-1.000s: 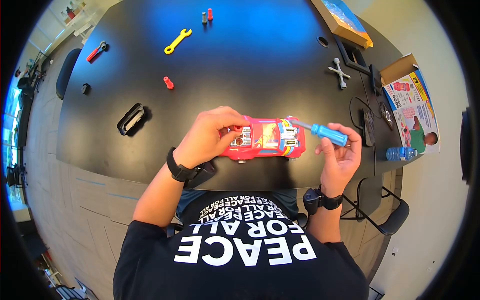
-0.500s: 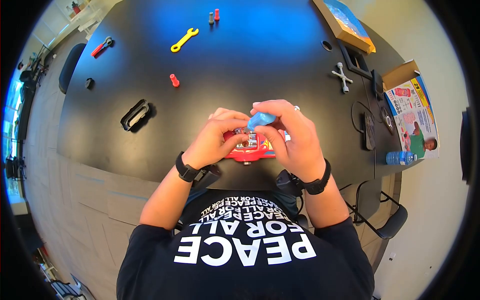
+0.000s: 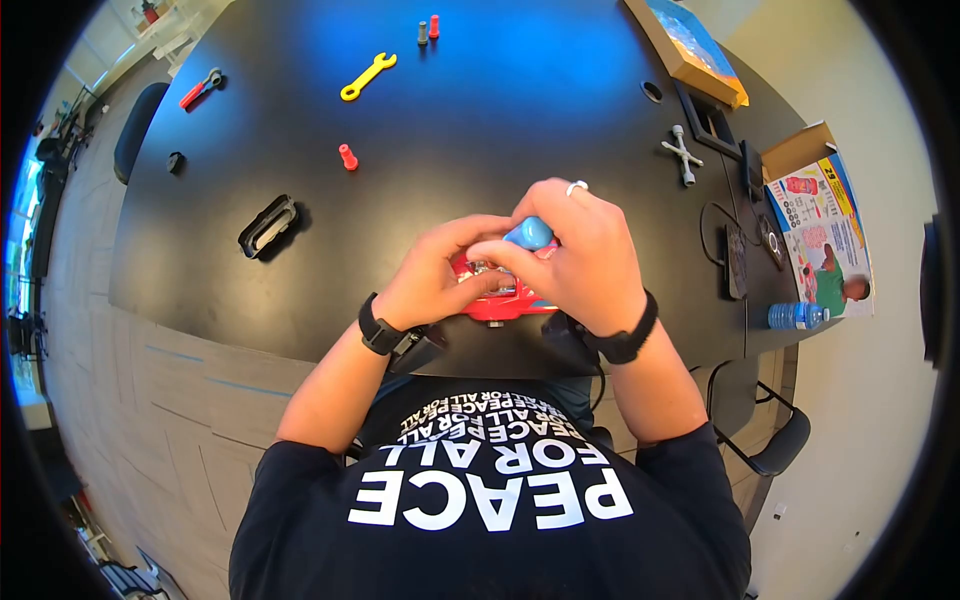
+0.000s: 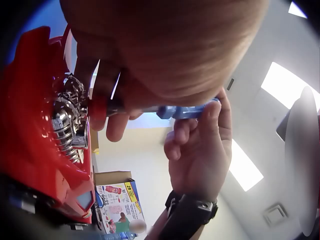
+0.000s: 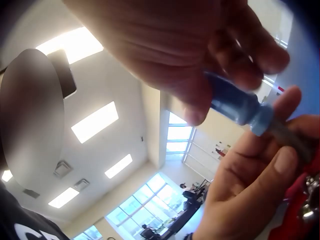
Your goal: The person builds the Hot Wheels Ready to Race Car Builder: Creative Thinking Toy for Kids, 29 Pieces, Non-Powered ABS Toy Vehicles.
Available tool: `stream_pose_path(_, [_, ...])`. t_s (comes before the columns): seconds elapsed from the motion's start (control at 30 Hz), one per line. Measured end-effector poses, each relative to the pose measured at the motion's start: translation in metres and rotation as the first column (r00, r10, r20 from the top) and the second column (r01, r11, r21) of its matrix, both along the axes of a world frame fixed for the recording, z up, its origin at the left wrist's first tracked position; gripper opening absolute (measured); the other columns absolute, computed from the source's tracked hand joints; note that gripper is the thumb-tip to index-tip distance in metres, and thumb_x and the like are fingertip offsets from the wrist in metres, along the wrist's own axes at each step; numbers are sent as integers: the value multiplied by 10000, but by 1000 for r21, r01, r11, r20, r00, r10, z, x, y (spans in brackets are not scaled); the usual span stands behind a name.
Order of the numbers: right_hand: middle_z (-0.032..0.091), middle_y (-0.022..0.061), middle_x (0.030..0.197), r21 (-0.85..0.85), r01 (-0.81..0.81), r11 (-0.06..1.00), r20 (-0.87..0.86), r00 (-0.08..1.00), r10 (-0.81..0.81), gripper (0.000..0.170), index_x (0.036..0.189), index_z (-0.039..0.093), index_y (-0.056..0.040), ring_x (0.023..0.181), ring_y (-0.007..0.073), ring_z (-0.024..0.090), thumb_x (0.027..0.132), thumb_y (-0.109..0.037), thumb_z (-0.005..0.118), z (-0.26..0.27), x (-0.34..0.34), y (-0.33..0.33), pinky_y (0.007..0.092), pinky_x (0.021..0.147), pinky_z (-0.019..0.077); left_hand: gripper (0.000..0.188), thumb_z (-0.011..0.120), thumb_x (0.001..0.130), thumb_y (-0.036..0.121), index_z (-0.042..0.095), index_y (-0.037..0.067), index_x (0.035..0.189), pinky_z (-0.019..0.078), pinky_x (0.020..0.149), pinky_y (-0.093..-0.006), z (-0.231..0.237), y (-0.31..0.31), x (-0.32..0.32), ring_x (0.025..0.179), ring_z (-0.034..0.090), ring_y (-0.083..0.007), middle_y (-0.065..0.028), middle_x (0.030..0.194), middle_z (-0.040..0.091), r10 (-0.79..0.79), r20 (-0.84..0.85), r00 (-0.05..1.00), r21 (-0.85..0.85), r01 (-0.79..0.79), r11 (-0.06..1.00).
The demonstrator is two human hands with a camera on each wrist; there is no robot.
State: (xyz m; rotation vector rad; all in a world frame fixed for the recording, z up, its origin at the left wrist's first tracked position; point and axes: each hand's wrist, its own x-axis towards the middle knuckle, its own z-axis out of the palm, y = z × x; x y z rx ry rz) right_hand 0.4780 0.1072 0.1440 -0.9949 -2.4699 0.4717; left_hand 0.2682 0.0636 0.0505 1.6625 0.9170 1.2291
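A red toy car (image 3: 512,304) with a chrome engine (image 4: 67,120) sits at the table's near edge, partly hidden under both hands. My right hand (image 3: 592,262) holds a blue-handled toy screwdriver (image 3: 530,233) upright over the engine, fingers and thumb around the handle's top. In the left wrist view the screwdriver's grey shaft runs into a small red toy screw (image 4: 98,107) at the engine. My left hand (image 3: 436,270) is at the car's engine end, thumb and fingers pinching around the red screw and the shaft's tip.
Beyond the car lie a yellow wrench (image 3: 369,77), a red peg (image 3: 348,157), a red-handled ratchet (image 3: 202,89) and a black tray-like part (image 3: 268,228). To the right are a grey cross wrench (image 3: 682,155), a printed box (image 3: 825,220) and a water bottle (image 3: 797,316).
My right hand has brought the screwdriver leftward from beside the car to above the engine and tipped it upright. My left hand has stayed at the engine.
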Motion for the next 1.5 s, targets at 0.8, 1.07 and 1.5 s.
stream_pose_path(0.8, [709,147,1040,-10,-60,998,-303,951,54,285,1212,677,-69,875,382,704,951,-83,790,-14,-14,-6,439,752,590,262,846,927,35,731,55,1161,471,664,-288,-13,-5,5,759,604,-113,-25,930,698,18,-108,994,36,-14,999])
stream_pose_path(1.07, [693,138,1053,5,-45,999,-391,920,43,258,1192,667,-73,872,381,697,962,-100,781,-23,-16,-11,434,741,586,338,820,940,20,675,43,1246,566,689,-354,-15,-11,13,853,733,-233,-106,1060,762,106,-183,977,34,-101,994])
stream_pose_path(1.5, [725,220,1200,-155,161,975,-867,450,-212,375,1450,564,42,775,176,737,1104,-35,687,-13,78,-36,301,656,641,622,882,875,73,694,94,1468,574,913,-366,23,16,-61,1147,700,-231,-93,1414,725,586,-281,760,394,-465,793])
